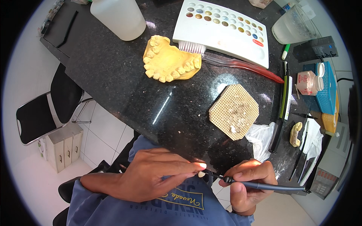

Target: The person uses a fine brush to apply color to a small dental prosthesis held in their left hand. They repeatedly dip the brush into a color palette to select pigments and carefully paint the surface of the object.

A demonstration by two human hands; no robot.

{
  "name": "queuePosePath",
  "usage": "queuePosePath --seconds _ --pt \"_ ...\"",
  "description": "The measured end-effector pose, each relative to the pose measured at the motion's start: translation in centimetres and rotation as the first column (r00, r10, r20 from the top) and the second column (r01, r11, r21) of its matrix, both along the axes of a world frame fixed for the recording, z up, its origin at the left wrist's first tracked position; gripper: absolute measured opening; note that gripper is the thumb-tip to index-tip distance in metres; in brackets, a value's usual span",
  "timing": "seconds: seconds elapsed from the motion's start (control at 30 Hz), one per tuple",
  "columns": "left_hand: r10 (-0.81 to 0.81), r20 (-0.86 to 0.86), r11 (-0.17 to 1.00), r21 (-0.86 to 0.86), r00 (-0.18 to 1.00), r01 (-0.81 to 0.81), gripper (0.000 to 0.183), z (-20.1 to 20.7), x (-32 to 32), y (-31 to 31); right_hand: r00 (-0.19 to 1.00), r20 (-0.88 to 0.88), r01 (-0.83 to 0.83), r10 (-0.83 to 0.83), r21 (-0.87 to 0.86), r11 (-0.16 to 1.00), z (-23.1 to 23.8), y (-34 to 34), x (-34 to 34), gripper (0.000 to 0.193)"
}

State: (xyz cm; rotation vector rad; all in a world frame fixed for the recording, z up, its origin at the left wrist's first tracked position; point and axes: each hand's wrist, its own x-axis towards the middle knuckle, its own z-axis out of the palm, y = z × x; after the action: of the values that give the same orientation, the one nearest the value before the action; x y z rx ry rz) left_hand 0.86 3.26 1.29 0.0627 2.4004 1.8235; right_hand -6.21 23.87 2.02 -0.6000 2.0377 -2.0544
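My left hand is closed in a pinch at the table's near edge, above my lap. Between its fingertips sits a small cream-white tooth crown, partly hidden by the fingers. My right hand grips a slim fine brush with a grey handle and a dark front end. The thin dark tip points left and reaches the crown; whether they touch I cannot tell. Beyond my hands lies a beige honeycomb firing tray with white crumbs on it. Farther off is a yellow plaster dental model.
A white palette with coloured wells stands at the back, with a red-handled toothbrush along its edge. A cloudy plastic bottle is far left, a clear cup far right. Crumpled tissue, pens and a small model lie at right.
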Motion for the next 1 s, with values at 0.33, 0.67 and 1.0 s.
queuePosePath --seconds 0.33,0.67,1.0 --pt "0.01 -0.007 1.0 0.005 1.0 -0.01 0.023 -0.05 -0.01 0.12 0.999 0.033 -0.003 0.003 -0.002 1.0 0.27 0.0 0.03 0.018" --pt "0.013 -0.017 1.0 -0.004 1.0 -0.013 0.024 0.03 -0.06 0.11 0.999 0.016 -0.031 0.031 0.001 1.0 0.15 0.04 -0.05 0.019" --pt "0.009 -0.014 1.0 0.001 1.0 -0.009 0.027 0.22 -0.13 0.12 1.0 0.007 -0.011 0.012 -0.007 1.0 0.11 -0.04 0.01 0.019"
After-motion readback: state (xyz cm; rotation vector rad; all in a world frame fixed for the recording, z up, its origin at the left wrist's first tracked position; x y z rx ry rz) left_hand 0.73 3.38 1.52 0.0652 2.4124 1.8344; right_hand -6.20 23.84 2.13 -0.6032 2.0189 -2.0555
